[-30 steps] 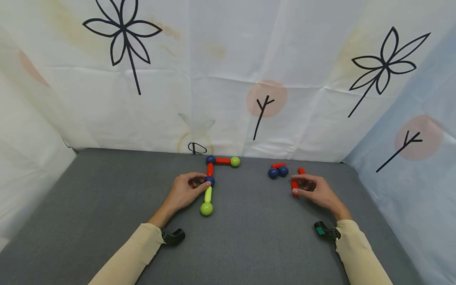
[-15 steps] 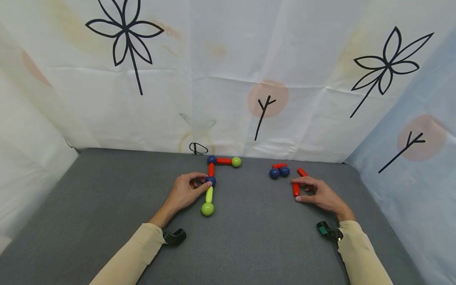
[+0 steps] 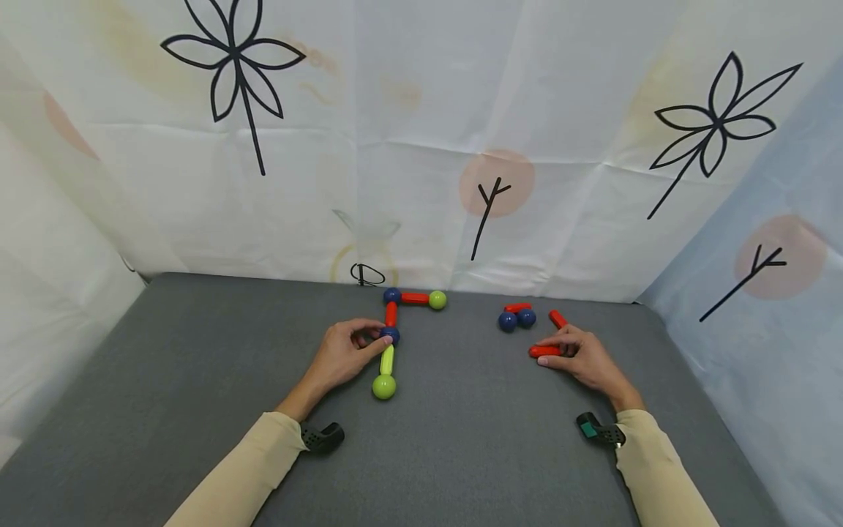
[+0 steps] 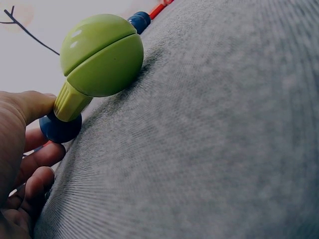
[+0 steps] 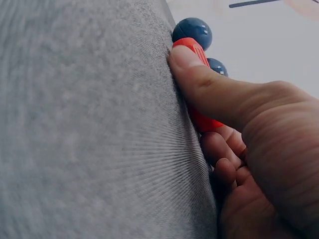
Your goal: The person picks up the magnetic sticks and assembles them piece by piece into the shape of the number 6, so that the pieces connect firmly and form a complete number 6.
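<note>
In the head view my left hand (image 3: 339,359) pinches the lower blue ball (image 3: 390,335) of a joined chain of toy balls and rods. A yellow-green rod (image 3: 386,360) with a green ball (image 3: 384,386) runs from it toward me. Beyond the held ball come a red rod (image 3: 391,314), another blue ball (image 3: 391,296), a red rod (image 3: 415,298) pointing right and a green ball (image 3: 437,300). My right hand (image 3: 588,359) holds a loose red rod (image 3: 544,351) between thumb and fingers, lying sideways at the table. The right wrist view shows the thumb along that rod.
Two loose blue balls (image 3: 507,322) and a red rod (image 3: 517,307) lie together left of and beyond my right hand. Another red rod (image 3: 557,319) lies just behind that hand. A patterned white cloth (image 3: 421,183) rises at the grey table's (image 3: 461,439) far edge.
The red rod at my right hand has turned from pointing away from me to lying sideways, now gripped in the fingers. My left hand and the chain stay in place.
</note>
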Demonstrator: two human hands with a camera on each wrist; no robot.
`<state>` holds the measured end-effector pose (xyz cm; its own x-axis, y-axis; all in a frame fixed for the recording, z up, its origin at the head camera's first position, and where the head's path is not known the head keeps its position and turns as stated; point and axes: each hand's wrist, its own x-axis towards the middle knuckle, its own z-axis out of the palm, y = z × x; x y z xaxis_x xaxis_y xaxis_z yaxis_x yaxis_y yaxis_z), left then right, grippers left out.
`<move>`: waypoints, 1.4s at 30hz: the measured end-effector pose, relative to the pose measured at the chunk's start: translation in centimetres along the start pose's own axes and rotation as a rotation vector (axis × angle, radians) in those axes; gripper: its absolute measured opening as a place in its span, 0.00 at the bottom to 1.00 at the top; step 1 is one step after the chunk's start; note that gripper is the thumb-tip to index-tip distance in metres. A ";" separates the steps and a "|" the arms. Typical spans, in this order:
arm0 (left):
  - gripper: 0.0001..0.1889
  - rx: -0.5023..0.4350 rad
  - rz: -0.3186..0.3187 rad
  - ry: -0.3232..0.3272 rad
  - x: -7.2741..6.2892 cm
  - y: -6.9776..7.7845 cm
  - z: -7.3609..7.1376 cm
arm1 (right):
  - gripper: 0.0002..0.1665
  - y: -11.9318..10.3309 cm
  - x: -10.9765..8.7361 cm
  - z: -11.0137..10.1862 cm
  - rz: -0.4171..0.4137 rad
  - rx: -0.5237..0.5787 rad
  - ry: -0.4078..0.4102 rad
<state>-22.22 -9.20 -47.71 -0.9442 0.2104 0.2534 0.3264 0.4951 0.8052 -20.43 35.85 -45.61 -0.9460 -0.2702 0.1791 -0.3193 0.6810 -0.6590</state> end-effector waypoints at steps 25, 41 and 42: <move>0.14 0.009 0.011 0.004 0.0 0.0 0.1 | 0.14 -8.6 5.6 8.6 -0.145 0.091 -0.126; 0.17 0.029 -0.011 -0.002 0.1 0.1 0.0 | 0.15 -10.0 9.6 12.2 -0.103 0.146 -0.069; 0.17 0.032 -0.011 0.000 0.1 0.1 0.0 | 0.15 -10.0 9.6 12.2 -0.107 0.147 -0.067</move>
<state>-22.33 -9.14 -47.62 -0.9476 0.2048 0.2451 0.3177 0.5236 0.7905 -25.60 18.14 -46.21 -0.8996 -0.3842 0.2079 -0.4017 0.5408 -0.7390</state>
